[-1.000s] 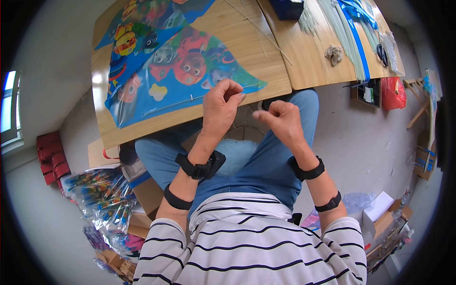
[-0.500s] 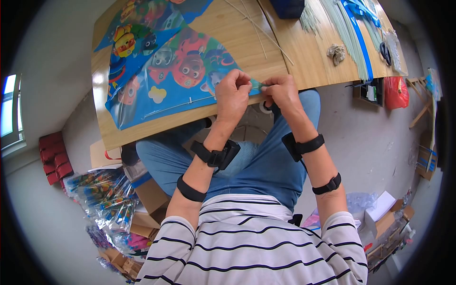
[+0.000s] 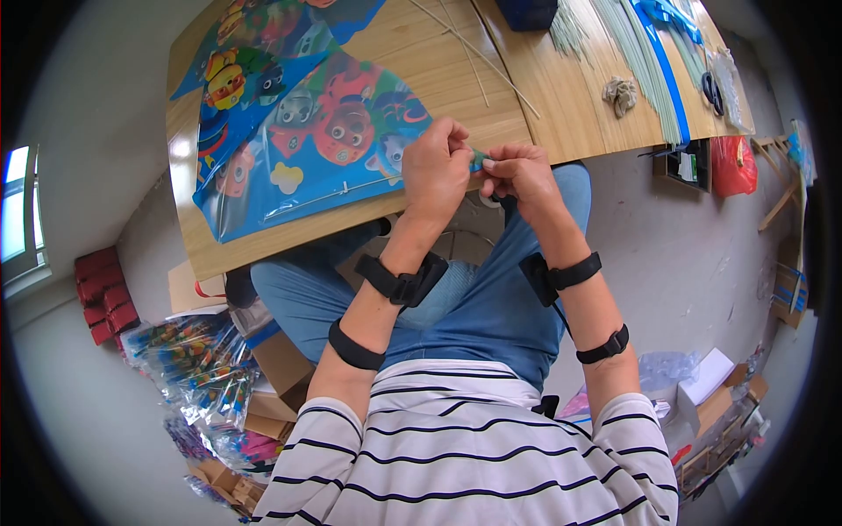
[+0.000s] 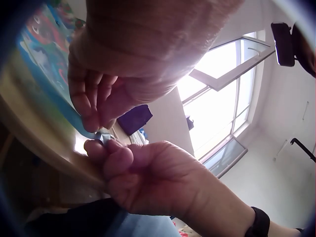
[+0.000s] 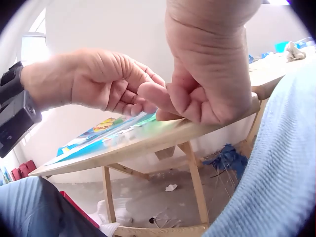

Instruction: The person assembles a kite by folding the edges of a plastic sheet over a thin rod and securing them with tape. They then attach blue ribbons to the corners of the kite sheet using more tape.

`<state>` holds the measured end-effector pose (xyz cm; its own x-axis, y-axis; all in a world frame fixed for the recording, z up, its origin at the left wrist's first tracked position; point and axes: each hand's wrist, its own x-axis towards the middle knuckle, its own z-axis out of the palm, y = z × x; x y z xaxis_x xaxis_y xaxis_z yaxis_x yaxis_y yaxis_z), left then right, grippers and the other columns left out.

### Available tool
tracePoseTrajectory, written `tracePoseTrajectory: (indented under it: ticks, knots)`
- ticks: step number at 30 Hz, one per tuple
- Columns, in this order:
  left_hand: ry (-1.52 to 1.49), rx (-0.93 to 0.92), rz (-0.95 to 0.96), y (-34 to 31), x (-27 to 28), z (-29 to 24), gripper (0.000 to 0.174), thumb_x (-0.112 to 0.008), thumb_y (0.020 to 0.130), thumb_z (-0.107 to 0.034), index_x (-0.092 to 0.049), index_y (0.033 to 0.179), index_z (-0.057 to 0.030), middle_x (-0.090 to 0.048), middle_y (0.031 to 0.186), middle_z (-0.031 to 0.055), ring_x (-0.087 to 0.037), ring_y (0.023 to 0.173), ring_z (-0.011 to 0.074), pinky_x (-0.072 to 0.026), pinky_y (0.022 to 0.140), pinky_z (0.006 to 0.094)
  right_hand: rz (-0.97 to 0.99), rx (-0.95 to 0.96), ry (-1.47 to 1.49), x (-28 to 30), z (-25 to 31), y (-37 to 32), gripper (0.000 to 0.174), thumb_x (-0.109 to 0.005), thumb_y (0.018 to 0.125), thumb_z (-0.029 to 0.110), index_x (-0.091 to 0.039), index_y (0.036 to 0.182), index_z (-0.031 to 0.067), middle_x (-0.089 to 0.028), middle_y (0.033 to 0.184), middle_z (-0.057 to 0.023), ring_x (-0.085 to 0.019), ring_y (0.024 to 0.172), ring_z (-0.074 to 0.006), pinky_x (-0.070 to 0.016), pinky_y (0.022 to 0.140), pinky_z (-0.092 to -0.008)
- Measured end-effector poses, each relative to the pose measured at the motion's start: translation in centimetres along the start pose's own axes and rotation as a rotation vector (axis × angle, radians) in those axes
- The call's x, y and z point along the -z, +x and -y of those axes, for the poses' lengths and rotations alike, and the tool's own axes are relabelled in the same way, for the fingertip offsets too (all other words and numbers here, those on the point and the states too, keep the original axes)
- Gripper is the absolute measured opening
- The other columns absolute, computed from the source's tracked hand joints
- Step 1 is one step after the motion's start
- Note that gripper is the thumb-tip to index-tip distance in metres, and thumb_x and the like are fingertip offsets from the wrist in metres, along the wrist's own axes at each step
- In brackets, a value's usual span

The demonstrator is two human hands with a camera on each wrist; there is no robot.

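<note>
A blue printed plastic sheet (image 3: pixel 342 131) with cartoon figures lies on the wooden table, a thin pale stick (image 3: pixel 368 182) along its near edge. At the sheet's right corner the left hand (image 3: pixel 436 171) and the right hand (image 3: pixel 524 180) meet, each pinching the corner with curled fingers. In the left wrist view the fingertips of the left hand (image 4: pixel 113 74) and right hand (image 4: pixel 148 173) nearly touch around a small bit of the sheet's edge. The right wrist view has the left hand (image 5: pixel 103 81) beside the right hand (image 5: pixel 207 69); the fingers cover the corner.
Loose sticks (image 3: pixel 478 53) lie behind the sheet. Farther right are a crumpled cloth (image 3: pixel 619 96), bundled pale sticks (image 3: pixel 645 74), a blue strap (image 3: pixel 671 96) and scissors (image 3: pixel 712 94). A dark blue box (image 3: pixel 529 13) stands at the back; a red bag (image 3: pixel 733 167) is beyond the table.
Both hands have moved to the sheet's right corner, from apart and above the near edge; the right hand came in to pinch it. The corner is now mostly covered by fingers.
</note>
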<state>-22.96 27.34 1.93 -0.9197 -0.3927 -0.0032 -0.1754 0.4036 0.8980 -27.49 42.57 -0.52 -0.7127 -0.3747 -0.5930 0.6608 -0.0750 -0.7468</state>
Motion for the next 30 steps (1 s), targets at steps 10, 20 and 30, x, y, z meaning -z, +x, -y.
tracePoseTrajectory:
  ticks: [10,20,30]
  knots:
    - [0.226,0.008,-0.02,0.6,-1.1,0.0,0.018,-0.07,0.079,0.0,-0.066,0.096,-0.0001,-0.071,0.074,0.0113,-0.07,0.066,0.0191,-0.0535,0.062,0.0322,0.0,0.018,-0.002,0.0,-0.5,0.4,0.014,-0.065,0.089,-0.003,-0.069,0.103,-0.0057,-0.075,0.082,-0.0148,-0.07,0.056,-0.0178,-0.046,0.048,-0.0262]
    - [-0.123,0.211,0.113,1.3,-0.1,1.1,0.027,-0.073,0.076,0.003,-0.063,0.102,0.0026,-0.074,0.082,0.0114,-0.071,0.072,0.0138,-0.0555,0.063,0.0268,0.013,0.035,0.012,-0.1,-0.6,0.4,0.012,-0.063,0.09,-0.004,-0.07,0.1,-0.0065,-0.075,0.081,-0.0145,-0.07,0.055,-0.017,-0.0465,0.047,-0.026]
    - [-0.037,0.1,0.022,1.4,-1.5,2.7,0.017,-0.068,0.076,0.001,-0.065,0.093,0.0007,-0.07,0.072,0.0112,-0.069,0.067,0.0187,-0.054,0.064,0.0324,-0.084,0.078,-0.135,-1.3,-0.3,0.1,0.013,-0.064,0.091,0.0,-0.072,0.1,-0.006,-0.074,0.077,-0.0123,-0.069,0.053,-0.016,-0.045,0.044,-0.0263]
